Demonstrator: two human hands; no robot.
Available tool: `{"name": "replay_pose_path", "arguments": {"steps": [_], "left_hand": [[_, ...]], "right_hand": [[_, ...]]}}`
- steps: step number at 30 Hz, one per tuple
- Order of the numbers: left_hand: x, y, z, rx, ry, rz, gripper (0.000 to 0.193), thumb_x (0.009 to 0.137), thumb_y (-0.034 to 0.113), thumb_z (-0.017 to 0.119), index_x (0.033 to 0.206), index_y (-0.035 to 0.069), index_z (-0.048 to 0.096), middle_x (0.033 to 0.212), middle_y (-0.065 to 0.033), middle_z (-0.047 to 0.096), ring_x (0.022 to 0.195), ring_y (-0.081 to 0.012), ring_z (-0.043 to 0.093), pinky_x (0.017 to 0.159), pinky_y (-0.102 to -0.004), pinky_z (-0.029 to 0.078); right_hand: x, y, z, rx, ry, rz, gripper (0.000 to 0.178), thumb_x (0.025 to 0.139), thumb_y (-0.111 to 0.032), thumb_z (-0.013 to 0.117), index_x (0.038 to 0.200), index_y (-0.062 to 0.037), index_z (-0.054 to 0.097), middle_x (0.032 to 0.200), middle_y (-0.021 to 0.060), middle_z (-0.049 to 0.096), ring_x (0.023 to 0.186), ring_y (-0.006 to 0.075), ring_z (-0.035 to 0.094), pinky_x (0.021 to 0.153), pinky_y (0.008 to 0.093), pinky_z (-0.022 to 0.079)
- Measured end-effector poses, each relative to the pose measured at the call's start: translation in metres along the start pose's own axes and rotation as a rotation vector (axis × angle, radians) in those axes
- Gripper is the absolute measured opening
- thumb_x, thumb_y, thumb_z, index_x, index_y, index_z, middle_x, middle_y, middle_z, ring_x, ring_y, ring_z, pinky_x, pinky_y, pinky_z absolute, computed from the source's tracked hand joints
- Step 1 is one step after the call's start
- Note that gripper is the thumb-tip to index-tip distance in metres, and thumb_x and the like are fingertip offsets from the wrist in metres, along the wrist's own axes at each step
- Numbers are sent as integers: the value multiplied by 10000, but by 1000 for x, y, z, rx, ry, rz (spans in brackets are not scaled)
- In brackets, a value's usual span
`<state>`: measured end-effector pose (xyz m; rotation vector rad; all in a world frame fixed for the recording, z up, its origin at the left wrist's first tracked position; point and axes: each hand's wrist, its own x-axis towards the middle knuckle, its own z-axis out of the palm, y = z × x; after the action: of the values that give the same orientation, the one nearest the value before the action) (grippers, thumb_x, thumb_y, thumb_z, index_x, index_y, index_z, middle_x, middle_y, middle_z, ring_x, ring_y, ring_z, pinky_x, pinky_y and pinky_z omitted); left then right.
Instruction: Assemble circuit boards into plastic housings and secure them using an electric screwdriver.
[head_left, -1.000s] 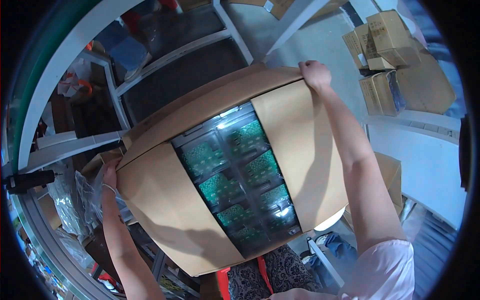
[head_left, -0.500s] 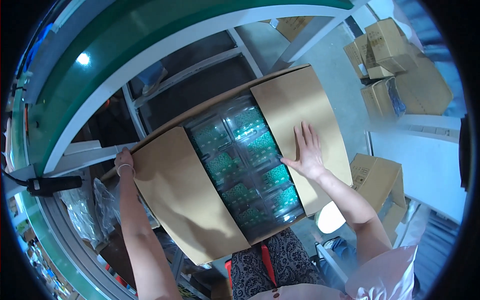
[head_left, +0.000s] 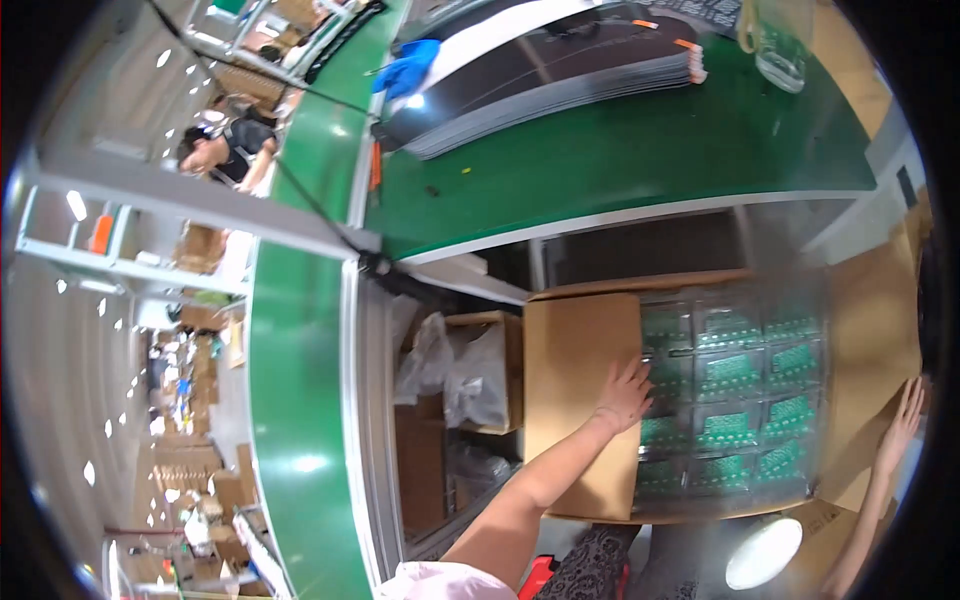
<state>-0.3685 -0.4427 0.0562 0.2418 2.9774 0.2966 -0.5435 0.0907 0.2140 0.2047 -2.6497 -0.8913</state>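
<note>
A cardboard box (head_left: 680,517) stands in front of me, packed with clear plastic trays (head_left: 730,345) that hold green circuit boards (head_left: 727,430). Its left flap (head_left: 580,390) lies folded inward over part of the trays. My left hand (head_left: 625,394) rests on that flap's inner edge, fingers spread, the tips reaching over the trays. The right flap (head_left: 870,350) is swung outward, away from the trays. My right hand (head_left: 902,425) is at its outer side, with fingers stretched out against the cardboard.
A green-topped workbench (head_left: 600,155) runs behind the box, carrying a stack of dark sheets (head_left: 560,95), a blue cloth (head_left: 408,68) and a clear plastic container (head_left: 780,60). Plastic bags (head_left: 475,380) sit in a carton beneath, left. Another person (head_left: 235,150) is at the far left. A round white stool seat (head_left: 764,552) is near the box.
My view has turned left. The right flap has swung outward, uncovering more trays. My left hand has moved from the box's left corner to the left flap's inner edge.
</note>
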Motion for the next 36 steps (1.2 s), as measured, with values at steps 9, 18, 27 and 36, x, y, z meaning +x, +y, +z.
{"name": "replay_pose_path", "arguments": {"steps": [9,18,27,36], "left_hand": [[-114,-27,-203,-69,233,-709,516,690,67,535,1200,138,489,1222,-157,490,1007,-330,544,823,-410,470],[-209,-140,-150,346,205,-1364,688,849,439,477,1315,-15,254,1218,-242,447,1051,-407,489,836,-490,434],[-300,-199,63,-1062,225,-1354,616,900,497,361,1304,32,356,1314,-124,381,1169,-259,408,989,-335,280],[-167,-88,46,-701,403,-1277,542,905,358,422,1343,53,327,1397,-119,313,1218,-254,377,1010,-361,275]], "right_hand": [[-58,-155,71,780,-327,-5,749,781,-104,584,1384,-7,150,1450,156,139,1334,327,147,1101,388,152],[-52,-127,70,684,-277,-104,634,860,-228,523,1371,-11,217,1428,185,195,1323,326,184,1077,390,204],[-24,-139,126,1574,-1027,388,644,903,-435,437,1365,-21,267,1420,130,257,1311,195,246,1056,302,224],[4,-146,81,783,-1029,692,381,856,-228,427,1182,-60,528,1224,147,506,1139,264,457,945,360,359]]}}
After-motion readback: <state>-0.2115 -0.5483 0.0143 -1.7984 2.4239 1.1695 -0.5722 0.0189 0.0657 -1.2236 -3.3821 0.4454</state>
